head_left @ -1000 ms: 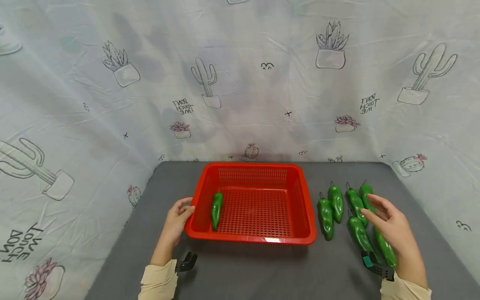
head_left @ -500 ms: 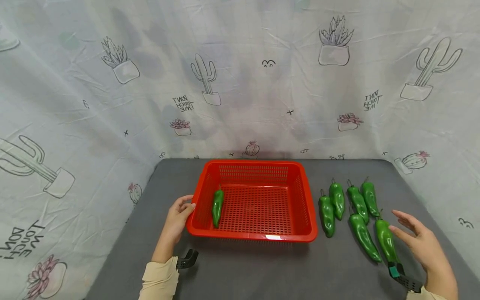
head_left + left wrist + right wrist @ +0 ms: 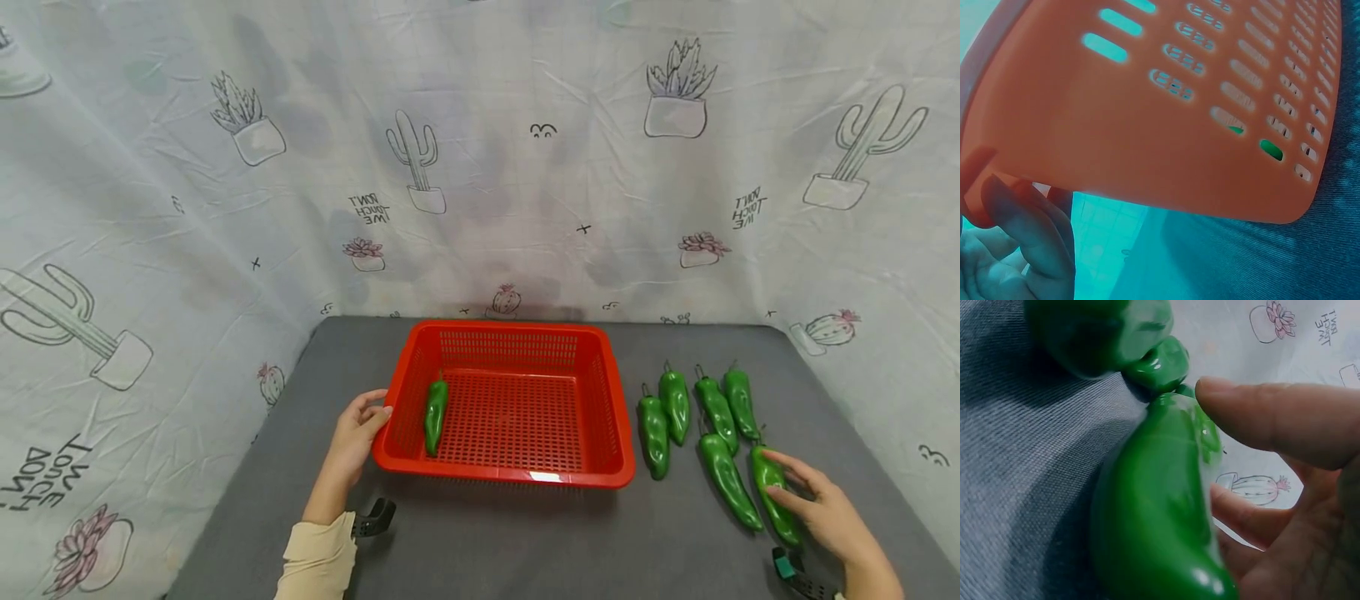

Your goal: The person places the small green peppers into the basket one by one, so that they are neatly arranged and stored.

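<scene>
A red plastic basket (image 3: pixel 495 475) with slotted walls stands in the middle of the table. At its left rim, my left hand (image 3: pixel 358 442) grips the edge between thumb and curled fingers, as the left wrist view also shows. Inside the basket, near the left wall, lies one green pepper (image 3: pixel 435 419). My right hand (image 3: pixel 834 515) is at the right, over the nearest right-hand green pepper (image 3: pixel 762 477). Seen from the right wrist, the thumb (image 3: pixel 1279 415) is spread above this pepper (image 3: pixel 1154 506) and the other fingers lie along its far side, not closed round it.
Several more green peppers lie between the basket and my right hand, among them a left one (image 3: pixel 654 437) close to the basket and a front one (image 3: pixel 727 479). A patterned white cloth (image 3: pixel 480 167) hangs behind and beside the grey table (image 3: pixel 510 542).
My right hand moved right, away from over the peppers, then came back left and onto the nearest right-hand pepper. My left hand has stayed at the basket rim.
</scene>
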Motion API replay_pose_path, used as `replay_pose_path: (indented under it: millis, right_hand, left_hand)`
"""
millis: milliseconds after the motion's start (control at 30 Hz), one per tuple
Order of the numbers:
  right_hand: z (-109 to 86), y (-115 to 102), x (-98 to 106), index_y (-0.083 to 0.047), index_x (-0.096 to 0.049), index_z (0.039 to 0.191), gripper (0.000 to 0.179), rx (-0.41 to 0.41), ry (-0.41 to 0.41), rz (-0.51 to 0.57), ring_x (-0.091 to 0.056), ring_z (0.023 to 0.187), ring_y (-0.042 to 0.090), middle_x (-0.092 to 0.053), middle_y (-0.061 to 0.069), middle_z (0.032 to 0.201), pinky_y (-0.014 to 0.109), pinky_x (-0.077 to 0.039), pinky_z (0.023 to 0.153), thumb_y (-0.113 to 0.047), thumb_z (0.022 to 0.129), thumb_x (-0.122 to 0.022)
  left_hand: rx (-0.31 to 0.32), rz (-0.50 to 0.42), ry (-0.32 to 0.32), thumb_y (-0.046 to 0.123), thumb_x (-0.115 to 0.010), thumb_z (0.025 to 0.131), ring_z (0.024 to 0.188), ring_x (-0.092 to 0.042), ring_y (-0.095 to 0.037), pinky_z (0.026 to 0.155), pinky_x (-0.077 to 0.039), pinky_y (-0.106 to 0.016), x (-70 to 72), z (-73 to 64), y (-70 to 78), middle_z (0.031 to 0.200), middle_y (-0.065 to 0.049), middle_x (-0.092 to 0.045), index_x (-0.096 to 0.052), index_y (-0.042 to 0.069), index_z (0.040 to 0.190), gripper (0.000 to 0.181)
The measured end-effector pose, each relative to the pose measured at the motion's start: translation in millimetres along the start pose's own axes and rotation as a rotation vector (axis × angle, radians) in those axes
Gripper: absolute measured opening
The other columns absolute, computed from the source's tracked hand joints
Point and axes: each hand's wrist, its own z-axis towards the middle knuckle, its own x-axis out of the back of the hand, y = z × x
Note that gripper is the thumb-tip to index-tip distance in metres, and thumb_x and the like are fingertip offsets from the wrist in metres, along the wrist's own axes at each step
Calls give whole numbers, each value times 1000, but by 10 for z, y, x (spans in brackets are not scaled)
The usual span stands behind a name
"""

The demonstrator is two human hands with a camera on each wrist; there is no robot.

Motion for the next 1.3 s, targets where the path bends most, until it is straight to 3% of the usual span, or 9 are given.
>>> replay_pose_path:
  millis: [133, 200, 233, 400, 633, 967, 1300]
  right_hand:
    - [24, 26, -15, -3, -28, 147, 65, 18, -10, -16, -28, 120, 63, -23, 1, 149, 68, -35, 84, -34, 97, -53]
    - [39, 20, -12, -3, -28, 147, 65, 15, -17, -27, -28, 120, 63, -24, 11, 152, 67, -35, 85, -34, 96, -54]
    - [51, 11, -6, -2, -27, 147, 65, 17, -25, -33, -28, 120, 63, -22, 22, 151, 67, -34, 84, -34, 96, -54]
    - [67, -36, 0, 1, -29, 145, 64, 42, -37, -42, -29, 119, 61, -23, 40, 143, 66, -34, 83, -31, 96, -55]
    - [75, -55, -27, 1, -29, 145, 64, 34, -61, -31, -28, 119, 57, -22, 40, 143, 65, -34, 82, -31, 96, -55]
    - [100, -38, -91, 6, -37, 140, 59, 107, 3, -58, -32, 117, 59, -27, 43, 138, 65, -33, 84, -24, 93, -59]
    - [95, -41, -93, 5, -35, 140, 62, 80, 7, -60, -31, 119, 59, -27, 43, 139, 65, -34, 83, -25, 93, -61]
  left_hand:
    - [0, 5, -3, 9, -54, 96, 82, -61, -16, 70, -51, -24, 0, -4, 11, 99, -15, -59, -47, 4, 132, 37]
    - [1, 3, -1, 8, -54, 96, 82, -61, -16, 70, -51, -24, -2, -7, 13, 98, -14, -59, -47, 4, 132, 37]
    - [3, 0, -2, 8, -54, 96, 81, -61, -16, 70, -51, -25, -3, -8, 14, 98, -13, -59, -47, 4, 132, 37]
    - [2, -8, 1, 8, -54, 96, 80, -61, -15, 69, -51, -25, -3, -8, 20, 96, -12, -59, -47, 3, 131, 37]
    - [-2, -11, 2, 7, -54, 96, 79, -61, -15, 69, -52, -25, -3, -4, 7, 97, -13, -60, -47, 3, 131, 36]
    - [-4, -13, 9, 7, -54, 95, 79, -61, -14, 69, -52, -25, -8, -8, -15, 96, -13, -60, -48, 3, 130, 36]
    - [-4, 5, 12, 8, -54, 96, 80, -61, -14, 69, -51, -24, -14, -5, -9, 100, -15, -60, -48, 4, 131, 36]
